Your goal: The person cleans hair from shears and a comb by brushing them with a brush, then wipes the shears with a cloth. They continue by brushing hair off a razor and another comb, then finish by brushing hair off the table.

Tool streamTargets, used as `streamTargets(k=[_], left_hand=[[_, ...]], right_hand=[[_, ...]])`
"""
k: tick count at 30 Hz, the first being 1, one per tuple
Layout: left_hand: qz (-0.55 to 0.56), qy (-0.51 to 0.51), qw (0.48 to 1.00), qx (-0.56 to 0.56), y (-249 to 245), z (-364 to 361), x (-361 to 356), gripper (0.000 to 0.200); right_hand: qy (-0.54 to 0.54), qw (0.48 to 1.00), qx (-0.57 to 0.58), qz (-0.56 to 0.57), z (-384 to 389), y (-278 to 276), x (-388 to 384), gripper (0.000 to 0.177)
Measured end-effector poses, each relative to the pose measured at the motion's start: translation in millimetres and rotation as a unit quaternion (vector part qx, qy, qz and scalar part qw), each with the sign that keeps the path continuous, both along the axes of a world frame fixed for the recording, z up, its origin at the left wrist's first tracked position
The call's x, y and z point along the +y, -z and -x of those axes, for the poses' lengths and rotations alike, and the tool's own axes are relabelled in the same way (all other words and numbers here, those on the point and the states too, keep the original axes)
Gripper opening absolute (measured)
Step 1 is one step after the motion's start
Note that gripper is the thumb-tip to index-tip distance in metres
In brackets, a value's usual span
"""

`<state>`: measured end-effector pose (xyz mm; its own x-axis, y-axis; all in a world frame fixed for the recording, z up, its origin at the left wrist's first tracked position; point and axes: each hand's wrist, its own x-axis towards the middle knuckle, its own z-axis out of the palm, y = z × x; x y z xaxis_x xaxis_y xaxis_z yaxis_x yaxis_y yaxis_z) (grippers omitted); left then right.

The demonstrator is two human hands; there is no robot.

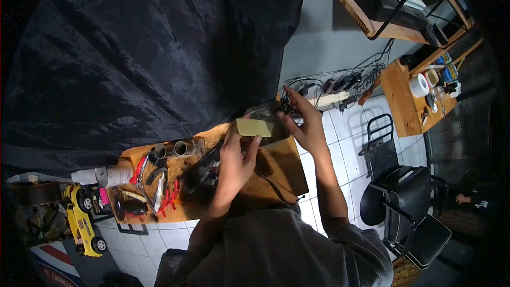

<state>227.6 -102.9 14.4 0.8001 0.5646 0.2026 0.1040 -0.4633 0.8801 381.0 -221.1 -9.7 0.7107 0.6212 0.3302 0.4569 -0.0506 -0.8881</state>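
Over the wooden table, my left hand (pixel 237 162) is closed around a flat, pale yellow rectangular piece (pixel 255 127), thumb at its lower edge. My right hand (pixel 309 134) is to the right of it, thumb and fingers spread apart. Beyond the yellow piece, a dark clear-sided container (pixel 264 109) stands by the cloth, partly hidden. Near my right fingertips are small dark items (pixel 286 107) at the table's far corner. A brush-like tool with a dark handle (pixel 281 188) lies below my hands, and a dark tray (pixel 203 172) sits left of my left wrist.
Red-handled tools (pixel 169 197), two tubes (pixel 180 149) and a spray can (pixel 118 176) crowd the table's left part. A black cloth (pixel 159 48) hangs behind. On the floor are a yellow toy car (pixel 79 223) and, at right, a black chair (pixel 406 196).
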Motion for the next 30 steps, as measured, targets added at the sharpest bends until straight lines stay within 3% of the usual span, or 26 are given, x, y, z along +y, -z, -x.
streamTargets(k=[6, 11, 12, 15, 17, 19, 21, 24, 27, 30], left_hand=[[0.032, 0.009, 0.999, 0.019, -7, 6, -2, 0.051], [-0.002, -0.024, 1.0, -0.001, -4, 22, -6, 0.041], [0.004, -0.023, 1.0, 0.004, -4, 26, -7, 0.039], [-0.014, -0.007, 0.998, 0.068, -12, 43, -9, 0.036], [-0.005, -0.003, 0.999, 0.037, -2, 56, -13, 0.032], [0.004, -0.002, 0.999, 0.036, 4, 69, -18, 0.028], [0.012, -0.004, 0.998, 0.065, 7, 84, -21, 0.027], [0.053, -0.004, 0.993, 0.102, 18, 102, -24, 0.024], [0.066, 0.001, 0.99, 0.128, 20, 116, -22, 0.024], [0.081, 0.003, 0.987, 0.139, 21, 128, -21, 0.024]], right_hand=[[0.037, 0.999, 0.001, -0.004, 9, -9, -6, 0.054], [0.127, 0.989, -0.065, -0.028, 29, -18, -23, 0.047], [0.152, 0.984, -0.085, -0.048, 38, -28, -25, 0.033], [0.146, 0.983, -0.109, -0.026, 62, -28, -42, 0.019], [0.122, 0.988, -0.086, -0.034, 79, -18, -46, 0.011], [0.064, 0.997, -0.03, 0.039, 94, -11, -52, 0.011], [0.009, 0.989, -0.021, 0.146, 105, 1, -56, 0.024], [0.024, 0.963, -0.032, 0.267, 125, 13, -54, 0.036], [0.033, 0.948, -0.065, 0.311, 135, 35, -55, 0.041], [0.032, 0.926, -0.042, 0.374, 140, 47, -55, 0.038]])
